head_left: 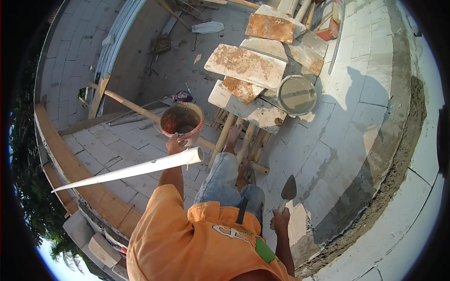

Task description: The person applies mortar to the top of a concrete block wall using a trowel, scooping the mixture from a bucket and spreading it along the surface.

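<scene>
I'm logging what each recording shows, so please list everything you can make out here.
Reddish bucket: one, reddish, at the left hand
Trowel: one, grey blade, in the right hand
Grey bucket: one, grey, beside the slabs
Slabs: several, white with brown stains, piled top centre
Poles: several, tan, mostly under the slabs
Pipe: one, white, left of centre
Plank: at least one, brown, left edge
Block wall: one, pale grey, right
Mortar strip: one, grey, along the right
Bag-like thing: one, white, top
Trees: uncountable, green, far left
Shirt: one, orange, bottom
Jeans: one pair, blue, centre
Left hand: one, on the reddish bucket
Right hand: one, gripping the trowel
</scene>
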The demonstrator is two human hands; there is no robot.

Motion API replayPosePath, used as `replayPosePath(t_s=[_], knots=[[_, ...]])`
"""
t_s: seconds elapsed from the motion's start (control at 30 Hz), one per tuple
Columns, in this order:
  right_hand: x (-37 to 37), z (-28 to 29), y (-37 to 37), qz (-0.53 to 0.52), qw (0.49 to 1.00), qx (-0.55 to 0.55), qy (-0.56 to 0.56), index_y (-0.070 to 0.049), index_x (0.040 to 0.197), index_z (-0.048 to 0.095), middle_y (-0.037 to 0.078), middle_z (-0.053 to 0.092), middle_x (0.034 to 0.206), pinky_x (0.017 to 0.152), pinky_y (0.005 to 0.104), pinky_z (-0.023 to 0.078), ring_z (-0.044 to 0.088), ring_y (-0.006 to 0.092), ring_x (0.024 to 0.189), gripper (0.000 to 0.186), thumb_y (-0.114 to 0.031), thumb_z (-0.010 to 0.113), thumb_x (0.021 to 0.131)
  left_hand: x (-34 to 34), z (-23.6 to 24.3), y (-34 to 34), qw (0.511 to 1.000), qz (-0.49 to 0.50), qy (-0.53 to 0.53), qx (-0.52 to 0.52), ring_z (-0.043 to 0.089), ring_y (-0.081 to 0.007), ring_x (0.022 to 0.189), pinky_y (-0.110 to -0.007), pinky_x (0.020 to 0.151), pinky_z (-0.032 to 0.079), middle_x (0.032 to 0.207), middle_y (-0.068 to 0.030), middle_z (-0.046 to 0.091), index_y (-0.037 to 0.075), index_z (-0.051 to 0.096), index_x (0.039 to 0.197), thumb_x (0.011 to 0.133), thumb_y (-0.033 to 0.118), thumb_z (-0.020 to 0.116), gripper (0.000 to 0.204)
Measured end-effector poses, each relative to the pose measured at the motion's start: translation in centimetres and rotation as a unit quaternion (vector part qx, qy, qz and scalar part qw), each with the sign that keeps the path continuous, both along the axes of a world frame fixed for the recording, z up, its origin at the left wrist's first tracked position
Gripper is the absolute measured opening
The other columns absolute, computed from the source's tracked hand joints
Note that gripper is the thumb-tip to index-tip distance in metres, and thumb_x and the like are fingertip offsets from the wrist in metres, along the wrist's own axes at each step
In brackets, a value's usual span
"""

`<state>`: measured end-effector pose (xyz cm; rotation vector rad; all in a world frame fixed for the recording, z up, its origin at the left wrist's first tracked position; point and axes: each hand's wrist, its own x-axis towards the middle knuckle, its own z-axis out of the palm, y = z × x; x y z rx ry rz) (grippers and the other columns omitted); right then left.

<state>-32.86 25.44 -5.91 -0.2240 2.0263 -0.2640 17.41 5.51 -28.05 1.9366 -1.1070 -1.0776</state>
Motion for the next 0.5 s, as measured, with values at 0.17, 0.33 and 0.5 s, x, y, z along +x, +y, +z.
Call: replayPosePath(t_s=[0.17, 0.33, 0.5], knots=[[0.2, 0.0, -1.9, 0.010, 1.000, 0.024, -0.010, -0.002, 0.095, 0.047, 0.009, 0.054, 0.068, 0.039, 0.0363, 0.047, 0.056, 0.0200, 0.045, 0.026, -0.012, 0.068, 0.084, 1.4, -0.7, -2.7, 0.837, 0.392, 0.369, 0.102, 0.066, -0.0390, 0.102, -0.047, 0.084, 0.062, 0.113, -0.0246, 0.060, -0.012, 0.047, 0.123, 0.096, 0.015, 0.055, 0.039], [0.1, -0.6, -4.7, 0.022, 0.999, 0.022, -0.015, -0.001, 0.096, 0.047, 0.010, 0.055, 0.069, 0.040, 0.0360, 0.047, 0.057, 0.0202, 0.046, 0.026, -0.012, 0.068, 0.084, 6.1, -3.5, -3.8, 0.970, 0.185, 0.157, 0.001, 0.061, -0.0429, 0.110, -0.050, 0.088, 0.060, 0.124, -0.0250, 0.054, -0.012, 0.044, 0.127, 0.095, 0.014, 0.055, 0.043], [0.4, -2.1, -6.1, 0.050, 0.999, -0.005, -0.001, -0.001, 0.097, 0.047, 0.010, 0.056, 0.073, 0.041, 0.0350, 0.048, 0.058, 0.0194, 0.047, 0.027, -0.012, 0.068, 0.084, 4.1, 1.9, -12.5, 0.835, 0.389, 0.389, 0.013, 0.055, -0.0450, 0.120, -0.050, 0.101, 0.053, 0.131, -0.0225, 0.049, -0.007, 0.042, 0.132, 0.097, 0.016, 0.057, 0.045]])
